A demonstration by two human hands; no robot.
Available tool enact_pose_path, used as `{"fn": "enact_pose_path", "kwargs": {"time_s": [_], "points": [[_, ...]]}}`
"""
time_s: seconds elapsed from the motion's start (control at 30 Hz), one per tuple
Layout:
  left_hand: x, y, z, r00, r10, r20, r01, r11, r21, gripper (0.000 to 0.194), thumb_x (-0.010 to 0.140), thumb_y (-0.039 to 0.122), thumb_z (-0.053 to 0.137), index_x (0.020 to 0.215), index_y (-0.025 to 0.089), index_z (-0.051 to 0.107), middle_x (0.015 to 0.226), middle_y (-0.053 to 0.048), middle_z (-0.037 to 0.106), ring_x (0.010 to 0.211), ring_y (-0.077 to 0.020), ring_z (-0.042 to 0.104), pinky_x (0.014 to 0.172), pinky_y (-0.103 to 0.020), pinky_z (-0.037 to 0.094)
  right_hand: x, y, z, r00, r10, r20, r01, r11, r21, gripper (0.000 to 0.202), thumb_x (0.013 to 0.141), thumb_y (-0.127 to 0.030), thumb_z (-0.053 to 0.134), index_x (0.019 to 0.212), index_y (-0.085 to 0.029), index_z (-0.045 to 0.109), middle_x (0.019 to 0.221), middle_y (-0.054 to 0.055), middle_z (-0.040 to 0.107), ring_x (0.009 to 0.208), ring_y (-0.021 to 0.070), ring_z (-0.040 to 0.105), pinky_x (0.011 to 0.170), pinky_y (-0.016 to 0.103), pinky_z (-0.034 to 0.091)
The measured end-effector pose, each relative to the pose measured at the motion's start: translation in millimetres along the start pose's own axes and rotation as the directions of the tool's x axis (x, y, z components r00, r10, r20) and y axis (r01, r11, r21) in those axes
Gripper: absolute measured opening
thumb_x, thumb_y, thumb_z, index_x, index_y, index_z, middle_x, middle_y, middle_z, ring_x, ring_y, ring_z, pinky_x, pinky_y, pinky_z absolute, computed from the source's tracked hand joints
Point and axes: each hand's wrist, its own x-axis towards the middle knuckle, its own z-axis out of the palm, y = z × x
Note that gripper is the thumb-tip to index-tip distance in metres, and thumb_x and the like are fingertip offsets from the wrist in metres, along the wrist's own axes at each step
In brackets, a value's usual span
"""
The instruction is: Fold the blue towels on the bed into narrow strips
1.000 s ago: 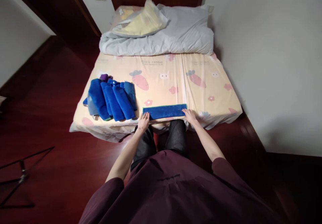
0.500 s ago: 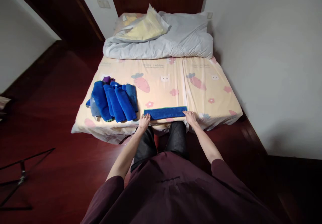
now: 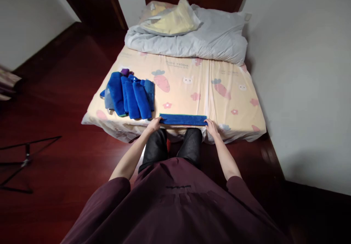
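Left hand [image 3: 154,124] and right hand [image 3: 211,126] are each pinching an end of the folded blue towel [image 3: 183,119], which is lying at the near edge of the bed [image 3: 192,87]. Risk: the strip is sitting at the edge; uneven pull could skew the fold or drag it off. Towel pile [image 3: 130,94] is lying just beside the left hand and could get nudged.

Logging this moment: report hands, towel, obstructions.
Left hand and right hand on ends of folded blue towel, flat at bed edge. Blue towel pile apart, left.
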Motion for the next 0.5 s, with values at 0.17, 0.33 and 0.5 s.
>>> {"fn": "enact_pose_path", "kwargs": {"time_s": [0.17, 0.33, 0.5], "points": [[0.4, -9.6, 12.1, 0.999, 0.035, -0.028, -0.034, 0.999, 0.007, 0.063, 0.072, 0.004, 0.053, 0.13, 0.016, 0.072, 0.14, -0.011, 0.07, 0.135, -0.0231, 0.063, 0.12, -0.034, 0.045, 1.2, 2.2, 6.9, 1.0, -0.001, 0.001, 0.001, 0.999, -0.034, 0.047, 0.084, -0.004, 0.054, 0.124, -0.019, 0.073, 0.131, 0.011, 0.068, 0.124, 0.0266, 0.065, 0.114, 0.043, 0.051], [-0.3, -11.0, 17.5, 0.998, 0.012, -0.058, -0.011, 0.999, 0.033, 0.065, 0.073, 0.004, 0.054, 0.132, 0.021, 0.073, 0.142, -0.009, 0.069, 0.137, -0.021, 0.06, 0.123, -0.033, 0.041, 1.2, 1.4, 11.7, 1.0, 0.012, 0.008, -0.012, 0.999, -0.037, 0.048, 0.087, -0.005, 0.049, 0.126, -0.019, 0.075, 0.133, 0.01, 0.069, 0.124, 0.0255, 0.066, 0.115, 0.042, 0.051], [-2.1, -9.1, 8.4, 0.999, -0.028, -0.036, 0.028, 1.0, -0.012, 0.062, 0.076, 0.005, 0.054, 0.131, 0.023, 0.076, 0.138, -0.008, 0.072, 0.134, -0.022, 0.063, 0.121, -0.034, 0.043, 0.1, 5.8, 10.0, 0.999, -0.005, -0.042, 0.008, 0.997, 0.078, 0.054, 0.084, -0.003, 0.048, 0.128, -0.02, 0.075, 0.132, 0.01, 0.072, 0.127, 0.0245, 0.066, 0.118, 0.045, 0.049]]}}
